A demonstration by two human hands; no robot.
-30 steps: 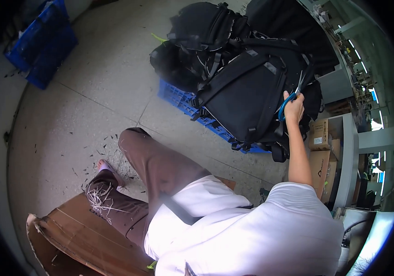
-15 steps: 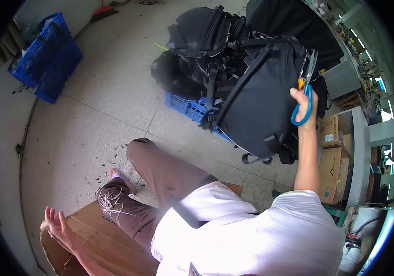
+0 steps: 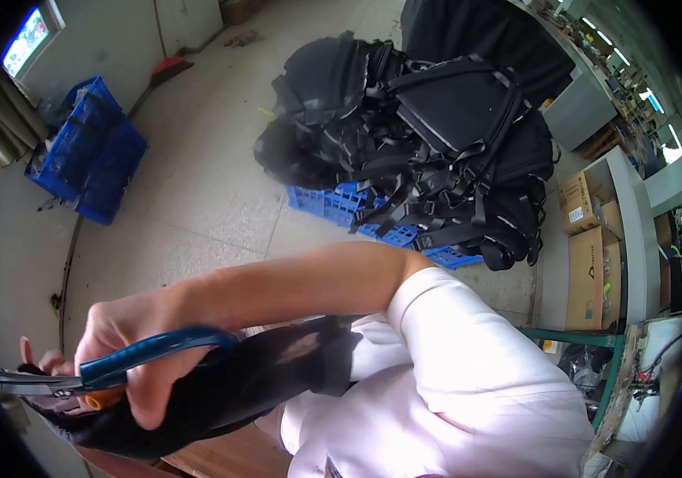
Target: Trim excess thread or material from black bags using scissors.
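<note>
My right hand (image 3: pixel 138 342) is closed on a pair of scissors (image 3: pixel 150 350) with blue handles, their metal blades pointing left; an orange part shows beneath them. The hand reaches across my body and rests against a black backpack (image 3: pixel 237 390) lying over my lap. At the backpack's far left end, a few fingers of my left hand (image 3: pixel 54 364) show around its edge; the rest of that hand is hidden by the backpack and scissors. Below, a cardboard box (image 3: pixel 225 454) shows in part.
A heap of black backpacks (image 3: pixel 460 103) with loose straps sits on blue plastic crates (image 3: pixel 321 205) ahead. Another blue crate (image 3: pixel 98 159) stands at the left wall, near a red dustpan (image 3: pixel 172 68). Cardboard boxes (image 3: pixel 588 271) fill a shelf at right.
My right hand has swung from the heap to the far left, scissors still in it. A backpack from the heap now lies across my lap. My left hand's spread fingers are now at its edge.
</note>
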